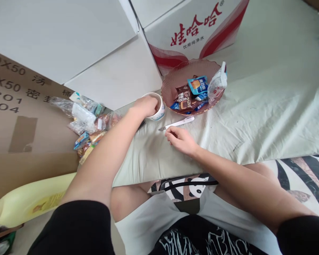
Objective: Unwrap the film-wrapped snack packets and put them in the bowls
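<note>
- Far left: brown carton [21,117] lying flat, snack pile [87,122] heaped against it.
- Left hand [147,105] curled over the cup [157,108], fingers closed on its rim; cup upright on the sheet [255,106], just beside the bowl [175,83].
- Knife [179,123] flat on the sheet, between cup and right hand [181,140]; not picked up.
- Right hand resting fingers loosely bent, holding nothing, just short of the knife.
- Bowl part filled with packets, tilted against the printed box [196,32]; more snacks apparently left in the pile.
- Boxes close behind; open sheet to the right.
</note>
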### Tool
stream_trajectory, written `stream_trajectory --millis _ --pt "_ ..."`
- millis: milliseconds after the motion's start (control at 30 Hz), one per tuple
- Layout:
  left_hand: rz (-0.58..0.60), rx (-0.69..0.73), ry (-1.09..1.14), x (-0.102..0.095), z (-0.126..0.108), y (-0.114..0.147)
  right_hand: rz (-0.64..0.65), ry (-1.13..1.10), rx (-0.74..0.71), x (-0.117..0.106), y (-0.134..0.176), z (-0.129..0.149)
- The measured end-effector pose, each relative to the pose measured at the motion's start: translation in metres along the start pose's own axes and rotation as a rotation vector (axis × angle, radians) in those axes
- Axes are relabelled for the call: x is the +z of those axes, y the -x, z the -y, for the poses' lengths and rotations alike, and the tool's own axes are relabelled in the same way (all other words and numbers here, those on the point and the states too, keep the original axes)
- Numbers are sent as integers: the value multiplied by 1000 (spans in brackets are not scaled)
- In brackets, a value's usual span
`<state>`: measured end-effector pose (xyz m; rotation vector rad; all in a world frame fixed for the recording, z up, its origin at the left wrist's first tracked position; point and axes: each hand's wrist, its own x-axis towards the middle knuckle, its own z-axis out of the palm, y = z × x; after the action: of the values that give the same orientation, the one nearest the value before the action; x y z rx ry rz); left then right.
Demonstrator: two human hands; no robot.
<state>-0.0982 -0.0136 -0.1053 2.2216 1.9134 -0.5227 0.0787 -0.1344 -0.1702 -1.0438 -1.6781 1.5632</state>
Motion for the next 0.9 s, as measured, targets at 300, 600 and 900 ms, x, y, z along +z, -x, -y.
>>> stream_trajectory --millis 300,600,900 --pt "-736 -354 756 17 106 95 -255 393 -269 -18 7 -1" --pt "-378 -637 692 110 127 141 -140 946 -294 -17 9 -19" --pt "-717 -591 1023 133 137 154 -126 986 -191 -20 3 -18"
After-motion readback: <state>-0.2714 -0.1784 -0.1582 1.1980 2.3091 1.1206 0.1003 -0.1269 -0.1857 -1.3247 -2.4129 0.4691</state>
